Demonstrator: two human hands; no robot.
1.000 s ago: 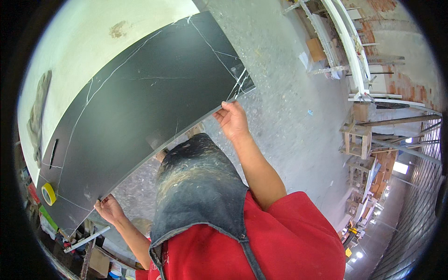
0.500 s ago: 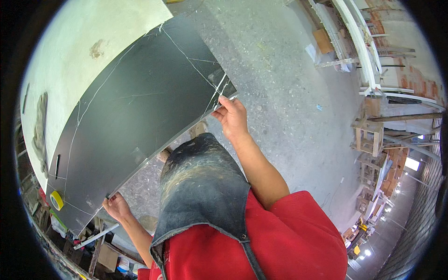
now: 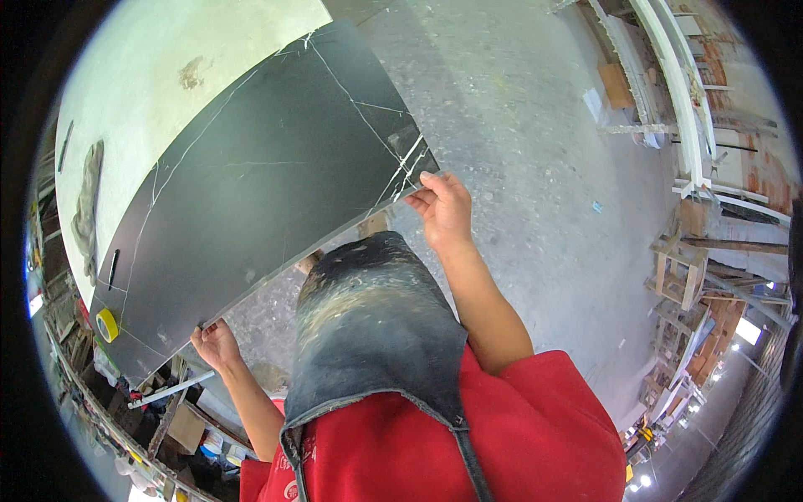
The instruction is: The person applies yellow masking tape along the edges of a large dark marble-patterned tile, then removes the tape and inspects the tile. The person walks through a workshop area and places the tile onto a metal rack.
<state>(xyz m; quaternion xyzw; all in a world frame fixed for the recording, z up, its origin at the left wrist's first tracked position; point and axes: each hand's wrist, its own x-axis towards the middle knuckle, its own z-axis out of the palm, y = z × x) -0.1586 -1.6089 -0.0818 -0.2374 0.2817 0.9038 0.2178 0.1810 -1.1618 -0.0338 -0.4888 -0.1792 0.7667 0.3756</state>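
Observation:
A black slab [image 3: 251, 159] with white veins lies on a pale table, its near edge running at a slant in front of me. A narrow see-through strip [image 3: 309, 253] follows that edge. My right hand [image 3: 445, 209] pinches the strip near the slab's right corner, thumb on top and fingers beneath. Farther left, my left hand [image 3: 217, 345] is closed on the strip's other end, beside the slab edge. On the slab's left end sit a roll of yellow tape [image 3: 107, 325] and a black pen [image 3: 113, 269].
The pale tabletop [image 3: 242, 33] extends beyond the slab, with a grey cloth [image 3: 89, 209] and a thin dark stick [image 3: 65, 146] on it. Wooden frames [image 3: 679, 272] and long boards line the right wall. Below the table's left end is clutter with a white bar [image 3: 171, 390].
The whole view has shifted, so slab and table appear slightly farther right and higher. Both hands keep their hold along the near edge.

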